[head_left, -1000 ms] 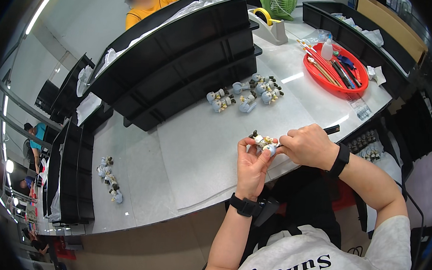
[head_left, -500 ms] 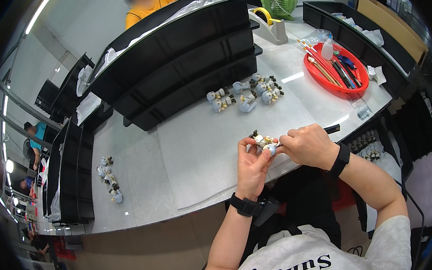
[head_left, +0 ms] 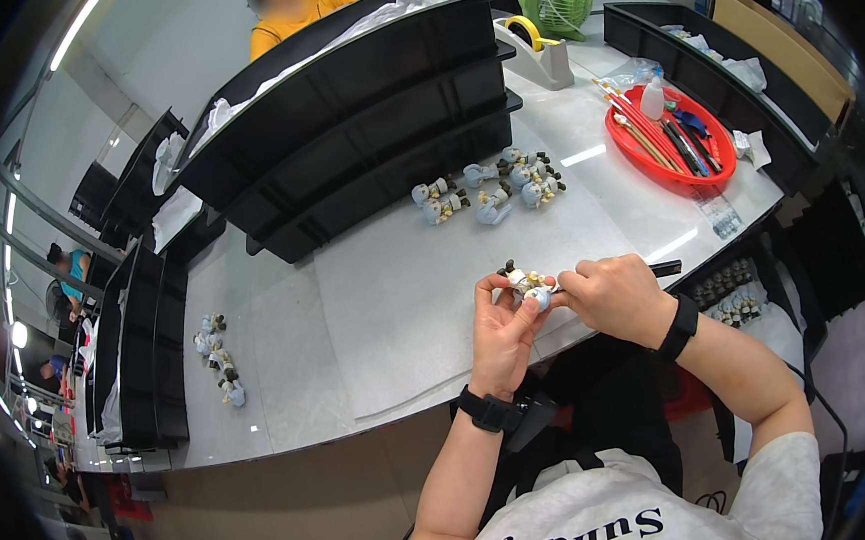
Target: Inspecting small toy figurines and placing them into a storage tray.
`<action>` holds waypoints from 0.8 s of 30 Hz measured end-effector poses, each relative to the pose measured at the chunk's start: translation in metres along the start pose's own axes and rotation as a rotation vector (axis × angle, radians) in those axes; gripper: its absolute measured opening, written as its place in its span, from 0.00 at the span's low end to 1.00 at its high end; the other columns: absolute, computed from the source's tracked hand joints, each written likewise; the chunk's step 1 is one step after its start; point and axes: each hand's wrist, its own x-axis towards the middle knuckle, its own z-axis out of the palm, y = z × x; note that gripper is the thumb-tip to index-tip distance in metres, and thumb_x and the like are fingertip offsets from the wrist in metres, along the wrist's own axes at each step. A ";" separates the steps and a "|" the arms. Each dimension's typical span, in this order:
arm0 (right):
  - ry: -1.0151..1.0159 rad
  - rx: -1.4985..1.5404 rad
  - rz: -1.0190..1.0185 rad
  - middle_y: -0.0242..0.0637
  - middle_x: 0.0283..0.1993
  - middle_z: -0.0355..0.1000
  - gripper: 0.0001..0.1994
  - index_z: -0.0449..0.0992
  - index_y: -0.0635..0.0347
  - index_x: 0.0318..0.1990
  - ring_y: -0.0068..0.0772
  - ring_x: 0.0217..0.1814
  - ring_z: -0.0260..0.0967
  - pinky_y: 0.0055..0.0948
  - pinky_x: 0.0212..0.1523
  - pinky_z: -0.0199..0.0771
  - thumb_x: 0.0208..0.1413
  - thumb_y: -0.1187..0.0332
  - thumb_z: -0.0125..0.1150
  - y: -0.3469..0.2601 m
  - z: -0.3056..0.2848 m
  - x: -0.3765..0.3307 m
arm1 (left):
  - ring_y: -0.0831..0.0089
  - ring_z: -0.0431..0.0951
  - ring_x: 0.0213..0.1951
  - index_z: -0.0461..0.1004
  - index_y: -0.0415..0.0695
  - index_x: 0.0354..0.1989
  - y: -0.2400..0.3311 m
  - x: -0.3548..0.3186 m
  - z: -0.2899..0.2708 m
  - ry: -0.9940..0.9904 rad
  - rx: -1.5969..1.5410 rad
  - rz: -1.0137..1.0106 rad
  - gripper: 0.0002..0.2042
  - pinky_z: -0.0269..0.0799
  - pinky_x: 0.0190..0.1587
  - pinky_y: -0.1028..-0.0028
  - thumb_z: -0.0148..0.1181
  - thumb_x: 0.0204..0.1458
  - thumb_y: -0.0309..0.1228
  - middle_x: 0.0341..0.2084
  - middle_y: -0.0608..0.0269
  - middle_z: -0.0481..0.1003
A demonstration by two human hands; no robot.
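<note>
Having shifted slightly nearer, my right hand [head_left: 615,295] grips the pen-like tool [head_left: 665,269]; my left hand [head_left: 503,333] pinches the figurine [head_left: 527,285] over the near right of the table [head_left: 273,334]. It looks light, stiff, possibly fragile: best held round its body.

Right of centre, our left hand [head_left: 503,330] partly hides the figurine [head_left: 526,282], our right hand [head_left: 611,298] most of the black tool [head_left: 666,268]. The top edge crops the green fan [head_left: 556,6]; far left, the person in teal [head_left: 77,267] is too small to read.
</note>
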 end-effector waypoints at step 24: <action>-0.307 0.386 -0.254 0.35 0.16 0.67 0.08 0.71 0.57 0.23 0.39 0.18 0.68 0.32 0.19 0.66 0.38 0.65 0.60 0.000 -0.009 -0.019 | 0.60 0.64 0.52 0.55 0.49 0.45 -0.004 0.000 -0.003 -0.003 -0.088 0.111 0.15 0.63 0.55 0.63 0.49 0.51 0.20 0.43 0.56 0.64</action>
